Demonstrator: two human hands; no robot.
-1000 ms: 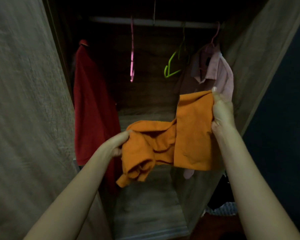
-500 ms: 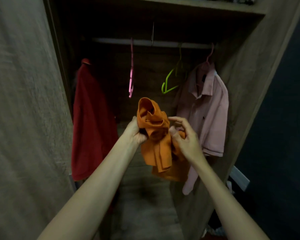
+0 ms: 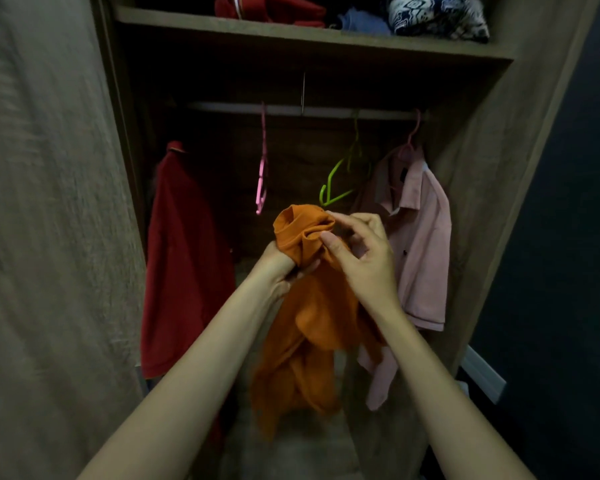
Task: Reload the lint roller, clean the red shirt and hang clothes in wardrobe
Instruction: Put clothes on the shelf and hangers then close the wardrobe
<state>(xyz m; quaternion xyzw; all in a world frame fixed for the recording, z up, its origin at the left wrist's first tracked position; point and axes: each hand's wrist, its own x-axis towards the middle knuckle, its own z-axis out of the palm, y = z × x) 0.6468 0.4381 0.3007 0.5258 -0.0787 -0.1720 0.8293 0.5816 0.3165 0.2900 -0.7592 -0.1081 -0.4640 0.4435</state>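
— What's different on my feed from a second ago?

— The orange shirt (image 3: 305, 327) was stretched wide between both hands; now it's bunched into one hanging bundle. My left hand (image 3: 280, 268) has gathered it from below, and my right hand (image 3: 359, 251) came in to pinch its top fold.

— And the view?

— Tilted upward: the shelf (image 3: 291, 34) with folded clothes (image 3: 267, 8) has appeared.

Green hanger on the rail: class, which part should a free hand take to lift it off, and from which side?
Take the green hanger by its thin neck just under the hook, coming from the front. It is bare and turned nearly edge-on, with its lower end toward the orange shirt, so fingers can close around it.
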